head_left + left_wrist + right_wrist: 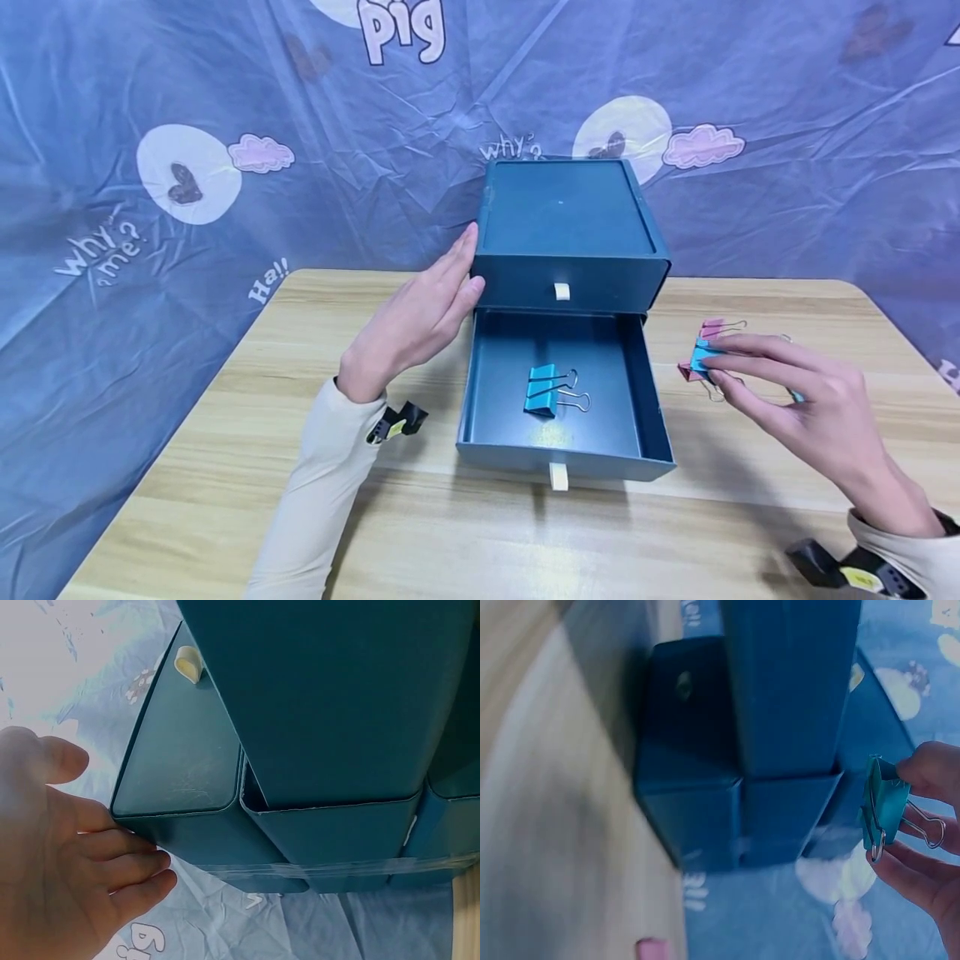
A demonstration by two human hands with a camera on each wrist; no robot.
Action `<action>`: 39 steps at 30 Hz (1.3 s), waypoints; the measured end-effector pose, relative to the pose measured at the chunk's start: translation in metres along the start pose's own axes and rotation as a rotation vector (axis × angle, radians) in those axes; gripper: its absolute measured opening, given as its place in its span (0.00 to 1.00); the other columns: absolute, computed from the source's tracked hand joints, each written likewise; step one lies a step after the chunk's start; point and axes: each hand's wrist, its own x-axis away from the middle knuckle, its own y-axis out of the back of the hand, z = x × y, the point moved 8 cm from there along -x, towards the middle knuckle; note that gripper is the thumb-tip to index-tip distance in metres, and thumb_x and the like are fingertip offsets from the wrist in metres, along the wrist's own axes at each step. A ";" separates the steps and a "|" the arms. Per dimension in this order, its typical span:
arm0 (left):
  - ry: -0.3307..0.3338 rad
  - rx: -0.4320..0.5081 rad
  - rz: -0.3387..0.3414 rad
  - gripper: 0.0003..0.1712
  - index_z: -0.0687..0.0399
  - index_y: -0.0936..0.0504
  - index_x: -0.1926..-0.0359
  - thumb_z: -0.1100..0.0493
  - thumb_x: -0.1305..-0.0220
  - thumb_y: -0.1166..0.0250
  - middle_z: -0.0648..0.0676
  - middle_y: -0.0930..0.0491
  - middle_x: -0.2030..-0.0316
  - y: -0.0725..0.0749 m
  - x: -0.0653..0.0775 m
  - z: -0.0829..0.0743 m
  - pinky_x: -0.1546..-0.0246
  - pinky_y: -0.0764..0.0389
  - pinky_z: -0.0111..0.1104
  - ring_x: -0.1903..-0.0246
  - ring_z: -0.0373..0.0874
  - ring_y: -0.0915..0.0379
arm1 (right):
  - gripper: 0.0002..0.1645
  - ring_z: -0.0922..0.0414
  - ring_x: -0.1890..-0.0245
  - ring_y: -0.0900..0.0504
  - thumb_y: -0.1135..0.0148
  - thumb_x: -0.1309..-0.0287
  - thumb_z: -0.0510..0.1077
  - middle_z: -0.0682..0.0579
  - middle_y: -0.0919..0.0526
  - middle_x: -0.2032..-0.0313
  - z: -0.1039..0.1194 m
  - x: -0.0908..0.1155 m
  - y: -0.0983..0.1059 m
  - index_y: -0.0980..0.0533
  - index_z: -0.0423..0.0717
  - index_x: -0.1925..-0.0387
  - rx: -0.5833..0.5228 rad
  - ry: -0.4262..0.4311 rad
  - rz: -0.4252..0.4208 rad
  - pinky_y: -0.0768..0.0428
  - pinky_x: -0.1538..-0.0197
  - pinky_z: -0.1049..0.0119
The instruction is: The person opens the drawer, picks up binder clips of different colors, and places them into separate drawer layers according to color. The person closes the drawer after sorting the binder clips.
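Observation:
A dark teal drawer unit (570,208) stands on the table with one drawer (506,425) pulled out below its top drawer. In that drawer lies a blue binder clip (542,392) with wire handles. My left hand (412,321) rests its straight fingers against the unit's left side; the left wrist view shows the fingertips at a corner of the unit (180,772). To the right of the unit, my right hand (802,392) pinches another blue binder clip (887,802) between thumb and fingers. Pink binder clips (712,328) show beyond that clip, partly hidden.
A blue bit (795,395) shows beneath the right hand, mostly covered. Cream pull tabs (558,477) stick out from the drawer fronts. The wooden table (247,417) meets a blue printed cloth (375,167) hanging behind it.

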 end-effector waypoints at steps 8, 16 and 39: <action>0.006 -0.005 0.000 0.35 0.63 0.59 0.25 0.48 0.22 0.65 0.56 0.58 0.25 -0.001 -0.001 0.001 0.28 0.56 0.32 0.27 0.40 0.62 | 0.24 0.67 0.56 0.18 0.36 0.39 0.53 0.42 0.14 0.67 0.021 -0.022 -0.011 0.14 0.33 0.72 -0.113 0.070 -0.039 0.26 0.51 0.82; 0.011 -0.010 0.001 0.35 0.63 0.59 0.25 0.48 0.22 0.64 0.57 0.59 0.25 -0.001 -0.002 0.000 0.28 0.56 0.32 0.27 0.41 0.62 | 0.24 0.64 0.57 0.18 0.42 0.35 0.55 0.43 0.14 0.64 0.026 -0.029 -0.036 0.14 0.39 0.70 -0.076 0.133 0.074 0.27 0.57 0.84; 0.006 0.002 -0.013 0.35 0.63 0.60 0.25 0.48 0.22 0.63 0.58 0.58 0.25 -0.001 -0.002 0.000 0.29 0.54 0.33 0.27 0.41 0.60 | 0.29 0.52 0.62 0.17 0.54 0.31 0.59 0.48 0.16 0.61 0.017 -0.035 -0.096 0.16 0.42 0.66 -0.046 0.129 0.324 0.20 0.56 0.68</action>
